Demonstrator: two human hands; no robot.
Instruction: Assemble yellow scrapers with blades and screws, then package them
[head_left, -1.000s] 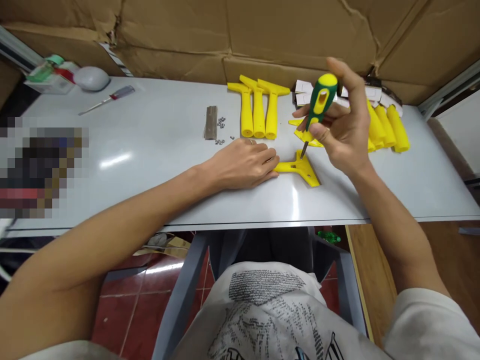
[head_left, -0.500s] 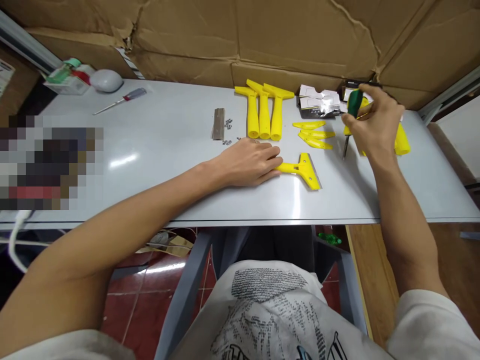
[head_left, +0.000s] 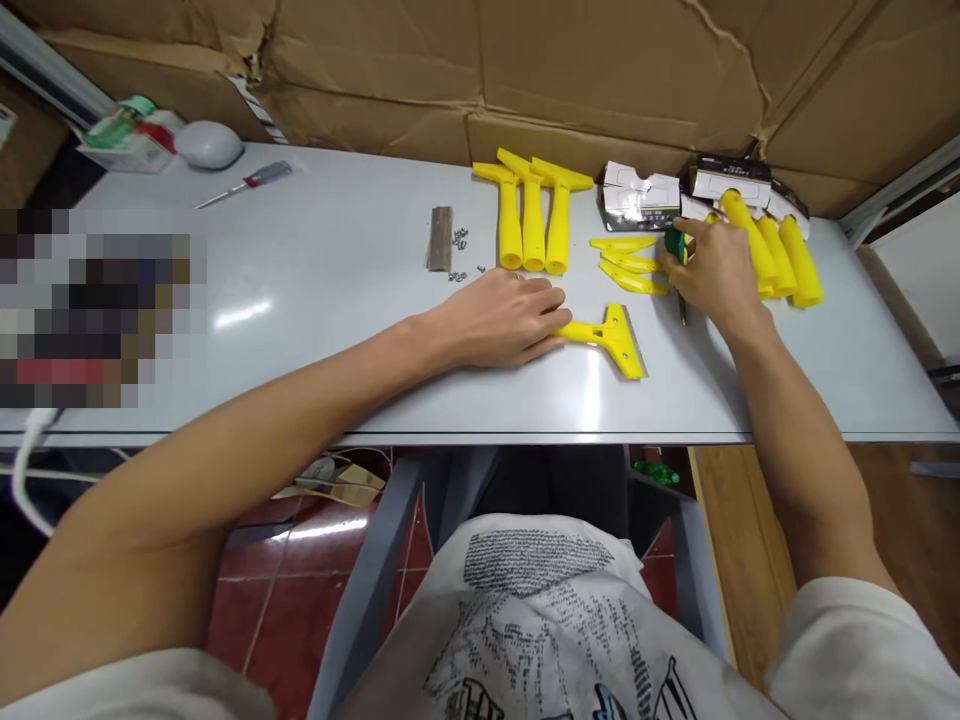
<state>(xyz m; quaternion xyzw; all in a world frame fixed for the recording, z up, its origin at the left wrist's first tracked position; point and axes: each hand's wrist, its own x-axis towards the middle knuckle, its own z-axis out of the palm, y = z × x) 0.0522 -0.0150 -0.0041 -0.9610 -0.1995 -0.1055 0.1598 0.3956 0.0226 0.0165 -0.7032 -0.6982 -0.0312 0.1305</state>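
My left hand [head_left: 517, 318] is closed round the handle of a yellow scraper [head_left: 619, 340] lying on the table, its head with a metal blade pointing right. My right hand [head_left: 716, 270] grips a screwdriver [head_left: 676, 244] by its green handle; the shaft points down, just right of several thin yellow plates [head_left: 634, 280]. Beyond the left hand, three yellow scraper handles [head_left: 532, 225] lie side by side. Left of them are a stack of flat metal blades [head_left: 440, 240] and several small screws [head_left: 459, 238].
More yellow handles [head_left: 801, 262] lie right of my right hand. Black-and-white boxes [head_left: 642, 200] stand against the cardboard [head_left: 585, 80] at the back. A second screwdriver [head_left: 247, 183] and a white rounded object [head_left: 208, 145] are at the far left. The table's front edge [head_left: 540, 438] runs near my body.
My right hand has moved left and lower with the screwdriver, towards the thin yellow plates. My left hand stays on the scraper handle.
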